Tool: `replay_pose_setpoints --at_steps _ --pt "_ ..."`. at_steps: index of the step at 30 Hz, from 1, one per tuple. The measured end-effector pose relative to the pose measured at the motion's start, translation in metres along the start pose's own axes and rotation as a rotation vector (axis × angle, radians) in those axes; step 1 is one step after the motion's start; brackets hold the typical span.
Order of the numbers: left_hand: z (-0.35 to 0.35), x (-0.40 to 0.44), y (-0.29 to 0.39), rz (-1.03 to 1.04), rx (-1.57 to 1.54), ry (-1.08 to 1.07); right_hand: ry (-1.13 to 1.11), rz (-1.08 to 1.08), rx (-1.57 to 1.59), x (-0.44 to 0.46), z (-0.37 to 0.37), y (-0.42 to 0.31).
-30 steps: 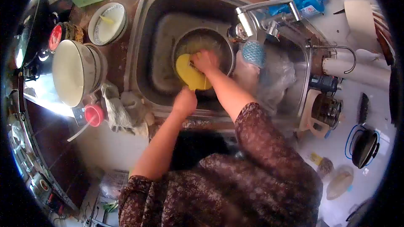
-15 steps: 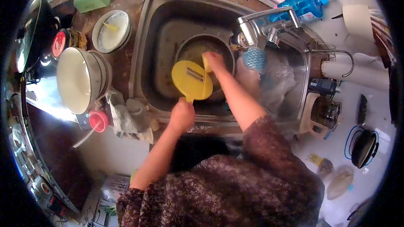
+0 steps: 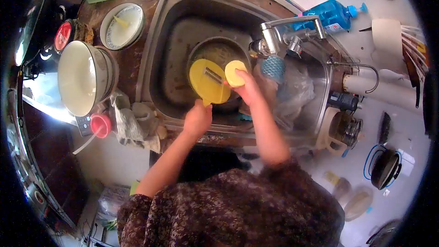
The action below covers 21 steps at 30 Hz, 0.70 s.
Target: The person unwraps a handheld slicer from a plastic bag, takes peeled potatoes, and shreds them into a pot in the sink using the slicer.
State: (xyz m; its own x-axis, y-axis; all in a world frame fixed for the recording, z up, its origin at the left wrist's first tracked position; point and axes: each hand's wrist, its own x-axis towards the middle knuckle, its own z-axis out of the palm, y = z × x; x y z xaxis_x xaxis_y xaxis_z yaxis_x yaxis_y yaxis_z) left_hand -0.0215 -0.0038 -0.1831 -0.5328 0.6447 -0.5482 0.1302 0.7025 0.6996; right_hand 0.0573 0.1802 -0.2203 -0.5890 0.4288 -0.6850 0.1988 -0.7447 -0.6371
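Note:
My left hand [image 3: 198, 118] is closed round the handle of a yellow grater [image 3: 201, 78], whose round body has a slotted metal strip. The grater is held over a round metal pot [image 3: 224, 45] in the sink [image 3: 170, 64]. My right hand [image 3: 248, 90] grips a pale yellow, round-cut piece of food [image 3: 235, 73], just right of the grater's metal strip. What the piece is I cannot make out for certain. Some liquid or shreds show in the pot, too unclear to tell apart.
Stacked bowls [image 3: 77, 78], a plate [image 3: 130, 27] and a grey cloth [image 3: 132, 121] lie left of the sink. A faucet [image 3: 273, 39], a blue textured item [image 3: 273, 69] and a plastic bag [image 3: 297, 91] are on the right. Behind stands a blue bottle [image 3: 327, 14].
My right hand has lifted off the grater and moved right and toward me, bringing the yellow piece into view. The grater has tilted and shifted slightly.

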Motion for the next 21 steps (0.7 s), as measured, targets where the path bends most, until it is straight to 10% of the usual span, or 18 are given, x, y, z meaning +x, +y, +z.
replay_pose_setpoints --at_steps 7,21 --pt "0.008 0.009 0.01 0.017 0.29 -0.008 0.38 -0.21 -0.461 -0.001 0.011 0.013" --pt "0.024 -0.012 0.033 0.219 0.287 -0.027 0.497 -0.228 -0.343 -0.023 -0.012 -0.009"
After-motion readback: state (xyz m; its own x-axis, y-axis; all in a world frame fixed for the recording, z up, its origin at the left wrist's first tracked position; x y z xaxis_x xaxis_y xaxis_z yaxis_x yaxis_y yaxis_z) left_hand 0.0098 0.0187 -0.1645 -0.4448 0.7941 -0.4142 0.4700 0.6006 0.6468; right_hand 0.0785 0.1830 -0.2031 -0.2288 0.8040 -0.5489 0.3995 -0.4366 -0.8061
